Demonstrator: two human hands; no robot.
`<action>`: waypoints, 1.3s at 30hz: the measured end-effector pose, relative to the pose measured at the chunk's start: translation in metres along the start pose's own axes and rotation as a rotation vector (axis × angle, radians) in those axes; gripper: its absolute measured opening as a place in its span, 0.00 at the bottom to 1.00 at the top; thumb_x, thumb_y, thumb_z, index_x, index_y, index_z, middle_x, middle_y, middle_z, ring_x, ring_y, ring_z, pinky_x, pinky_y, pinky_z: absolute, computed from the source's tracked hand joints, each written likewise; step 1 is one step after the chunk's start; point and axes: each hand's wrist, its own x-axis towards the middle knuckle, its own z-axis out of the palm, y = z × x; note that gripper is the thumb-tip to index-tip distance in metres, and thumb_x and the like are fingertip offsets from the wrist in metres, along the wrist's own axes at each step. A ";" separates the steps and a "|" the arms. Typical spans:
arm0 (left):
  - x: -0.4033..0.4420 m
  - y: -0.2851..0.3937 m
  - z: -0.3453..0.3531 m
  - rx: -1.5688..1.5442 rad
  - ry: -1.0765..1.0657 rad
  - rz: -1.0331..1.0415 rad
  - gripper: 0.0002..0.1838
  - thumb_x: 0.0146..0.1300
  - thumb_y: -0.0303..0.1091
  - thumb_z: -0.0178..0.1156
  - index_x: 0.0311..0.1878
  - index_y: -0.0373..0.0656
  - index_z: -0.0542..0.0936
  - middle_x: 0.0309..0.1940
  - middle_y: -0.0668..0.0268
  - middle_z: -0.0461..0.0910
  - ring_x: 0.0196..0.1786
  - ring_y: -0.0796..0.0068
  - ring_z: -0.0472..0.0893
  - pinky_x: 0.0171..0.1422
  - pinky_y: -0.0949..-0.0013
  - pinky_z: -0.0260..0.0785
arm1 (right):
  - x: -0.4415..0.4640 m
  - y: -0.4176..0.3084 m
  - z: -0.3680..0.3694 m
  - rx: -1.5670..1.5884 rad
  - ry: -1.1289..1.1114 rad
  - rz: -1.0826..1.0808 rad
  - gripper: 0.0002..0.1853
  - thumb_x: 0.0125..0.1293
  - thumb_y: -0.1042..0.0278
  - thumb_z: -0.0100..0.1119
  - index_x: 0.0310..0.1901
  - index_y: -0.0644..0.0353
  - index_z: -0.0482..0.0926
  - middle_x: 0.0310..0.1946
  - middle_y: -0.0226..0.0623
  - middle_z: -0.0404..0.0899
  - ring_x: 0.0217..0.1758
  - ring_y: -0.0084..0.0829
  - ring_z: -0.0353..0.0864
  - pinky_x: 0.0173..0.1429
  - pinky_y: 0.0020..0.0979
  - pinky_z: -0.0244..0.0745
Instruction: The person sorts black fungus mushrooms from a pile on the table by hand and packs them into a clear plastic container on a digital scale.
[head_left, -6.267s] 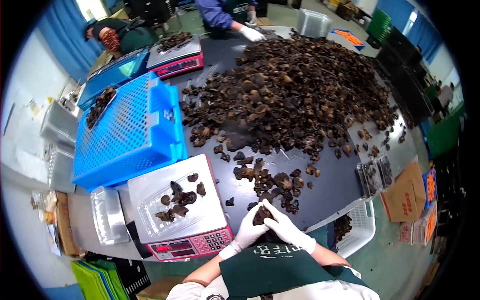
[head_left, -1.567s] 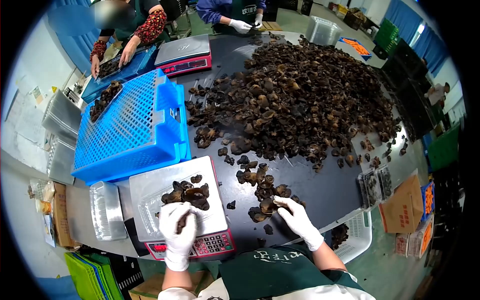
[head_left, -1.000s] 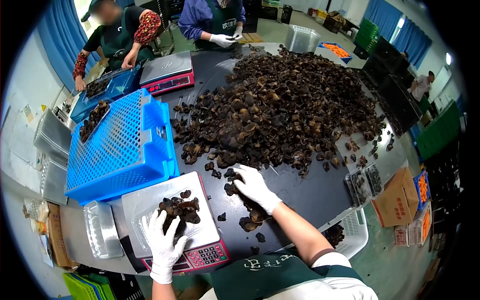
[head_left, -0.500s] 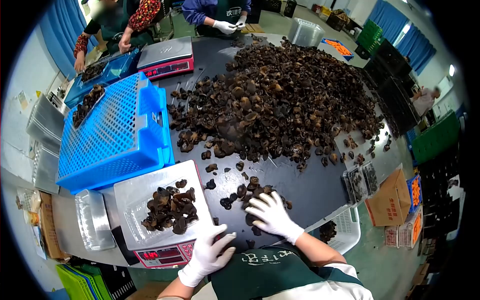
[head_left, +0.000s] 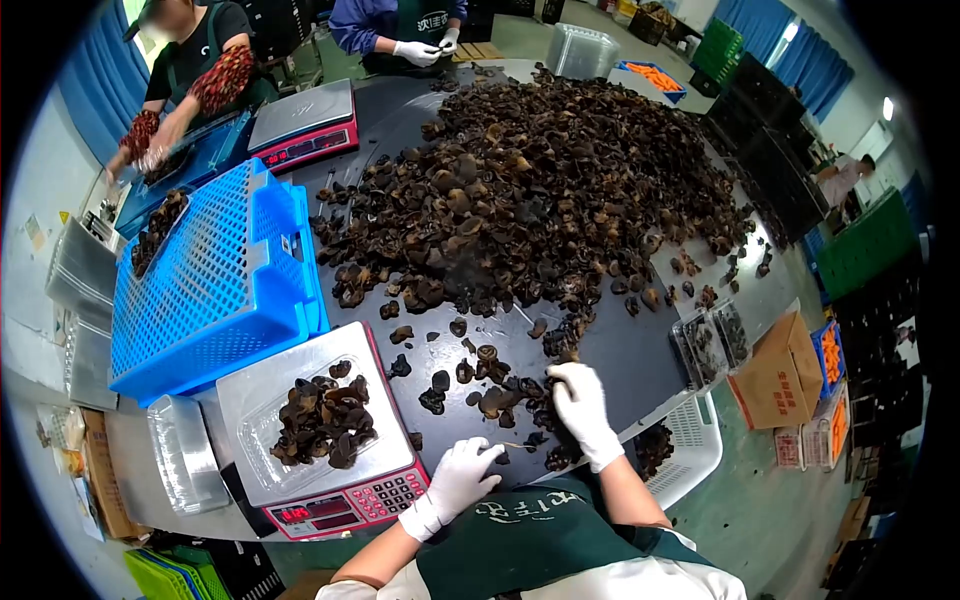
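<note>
My left hand, in a white glove, hovers by the front right corner of a red scale. Its fingers are loosely bent and apart, with nothing visible in them; a thin pale strand lies close to the fingertips. On the scale, a clear plastic tray holds dark wood ear mushrooms. My right hand, also white-gloved, curls over the right side of a small group of wood ear mushrooms. Its fingertips are partly hidden, pressed against mushrooms trailing from the large heap.
A blue crate stands upside down behind the scale. Clear trays lie at left. A white basket and a cardboard box are at right. Across the table, a gloved co-worker and another co-worker handle things.
My right hand has shifted right and turned, from lying spread on the small group to curling at its side. My left hand has moved right, away from the scale. More mushrooms lie between heap and hand.
</note>
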 end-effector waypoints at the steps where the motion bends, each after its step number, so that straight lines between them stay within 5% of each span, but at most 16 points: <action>1: -0.001 -0.002 0.008 0.012 -0.040 0.017 0.26 0.46 0.36 0.69 0.52 0.48 0.77 0.43 0.62 0.73 0.48 0.60 0.74 0.49 0.62 0.69 | -0.002 -0.011 0.010 0.034 -0.064 -0.053 0.14 0.51 0.75 0.56 0.41 0.56 0.81 0.38 0.40 0.80 0.45 0.41 0.77 0.51 0.40 0.72; 6: -0.007 -0.017 0.035 0.186 -0.209 0.076 0.14 0.48 0.38 0.68 0.40 0.54 0.81 0.35 0.67 0.72 0.41 0.65 0.74 0.41 0.65 0.70 | -0.002 -0.034 0.056 -0.136 -0.332 -0.351 0.13 0.54 0.66 0.61 0.44 0.53 0.80 0.33 0.37 0.79 0.37 0.39 0.78 0.43 0.38 0.72; 10: 0.009 -0.014 0.011 0.111 -0.043 0.023 0.09 0.53 0.37 0.63 0.38 0.52 0.80 0.29 0.66 0.74 0.34 0.61 0.75 0.38 0.62 0.70 | 0.014 -0.037 0.047 0.162 -0.303 -0.022 0.11 0.59 0.65 0.58 0.43 0.57 0.82 0.35 0.40 0.83 0.38 0.39 0.82 0.45 0.36 0.76; 13: 0.036 -0.013 -0.009 0.213 0.174 -0.145 0.15 0.55 0.35 0.60 0.47 0.47 0.77 0.37 0.61 0.74 0.41 0.58 0.74 0.44 0.59 0.69 | 0.013 -0.029 0.034 0.446 -0.288 0.361 0.16 0.64 0.66 0.56 0.51 0.63 0.79 0.42 0.41 0.84 0.44 0.28 0.83 0.52 0.27 0.74; 16: 0.060 -0.018 -0.015 0.518 0.199 -0.319 0.35 0.54 0.37 0.60 0.66 0.38 0.64 0.58 0.49 0.68 0.59 0.48 0.68 0.61 0.49 0.63 | 0.014 -0.025 0.014 0.727 -0.304 0.601 0.16 0.67 0.67 0.54 0.52 0.66 0.78 0.31 0.30 0.80 0.26 0.17 0.73 0.33 0.20 0.70; 19: 0.078 -0.045 0.012 0.600 0.100 -0.527 0.36 0.56 0.36 0.58 0.68 0.35 0.60 0.65 0.45 0.62 0.65 0.43 0.64 0.66 0.47 0.60 | 0.012 -0.028 0.003 0.754 -0.266 0.673 0.15 0.68 0.68 0.53 0.53 0.64 0.78 0.29 0.25 0.77 0.23 0.14 0.67 0.28 0.18 0.66; 23: 0.073 -0.048 0.026 0.629 0.152 -0.482 0.24 0.57 0.31 0.52 0.59 0.33 0.70 0.55 0.49 0.71 0.54 0.49 0.72 0.54 0.55 0.68 | 0.001 -0.018 -0.001 0.849 -0.227 0.685 0.16 0.68 0.68 0.53 0.55 0.64 0.77 0.31 0.24 0.76 0.26 0.15 0.69 0.31 0.18 0.68; 28: 0.049 -0.039 0.018 0.298 0.235 -0.300 0.15 0.54 0.27 0.56 0.47 0.41 0.75 0.38 0.58 0.75 0.44 0.60 0.76 0.45 0.63 0.71 | -0.006 -0.014 0.000 0.935 -0.261 0.644 0.16 0.68 0.67 0.55 0.55 0.64 0.76 0.34 0.25 0.76 0.28 0.15 0.69 0.32 0.19 0.69; 30: 0.047 -0.033 0.015 0.146 0.356 -0.201 0.18 0.54 0.24 0.58 0.51 0.42 0.75 0.42 0.59 0.77 0.41 0.64 0.77 0.45 0.64 0.71 | -0.008 -0.013 0.005 0.957 -0.232 0.649 0.16 0.67 0.69 0.53 0.55 0.64 0.76 0.30 0.23 0.75 0.25 0.14 0.69 0.31 0.17 0.67; 32: 0.046 -0.026 0.010 -0.433 0.389 -0.201 0.21 0.59 0.22 0.54 0.57 0.42 0.73 0.49 0.60 0.77 0.47 0.71 0.79 0.49 0.69 0.71 | -0.007 -0.012 0.004 0.918 -0.207 0.655 0.16 0.67 0.69 0.53 0.55 0.64 0.75 0.31 0.23 0.75 0.25 0.14 0.69 0.31 0.17 0.67; 33: 0.043 -0.020 0.004 -0.687 0.235 -0.428 0.21 0.64 0.23 0.50 0.61 0.40 0.71 0.52 0.62 0.77 0.51 0.75 0.78 0.53 0.71 0.70 | -0.005 -0.011 0.002 0.878 -0.179 0.658 0.17 0.67 0.69 0.52 0.56 0.64 0.75 0.32 0.24 0.76 0.25 0.14 0.69 0.31 0.18 0.67; 34: 0.041 -0.021 0.004 -0.687 0.239 -0.433 0.21 0.64 0.23 0.50 0.61 0.40 0.71 0.52 0.62 0.77 0.51 0.75 0.78 0.53 0.71 0.70 | -0.002 -0.005 0.001 0.815 -0.148 0.645 0.19 0.68 0.70 0.50 0.58 0.64 0.73 0.33 0.27 0.77 0.24 0.16 0.71 0.31 0.18 0.68; 37: 0.033 -0.023 0.005 -1.475 0.258 -0.611 0.22 0.66 0.25 0.53 0.63 0.41 0.67 0.55 0.65 0.75 0.53 0.69 0.77 0.56 0.69 0.71 | 0.008 0.008 0.001 0.889 0.009 0.660 0.24 0.68 0.74 0.46 0.67 0.65 0.63 0.35 0.29 0.76 0.26 0.17 0.73 0.32 0.19 0.69; 39: 0.028 -0.024 0.006 -1.578 0.279 -0.630 0.22 0.66 0.26 0.54 0.64 0.42 0.66 0.55 0.64 0.75 0.53 0.68 0.77 0.56 0.68 0.72 | 0.015 0.010 0.002 0.815 -0.028 0.647 0.28 0.68 0.75 0.47 0.69 0.65 0.58 0.49 0.38 0.77 0.44 0.27 0.79 0.41 0.21 0.73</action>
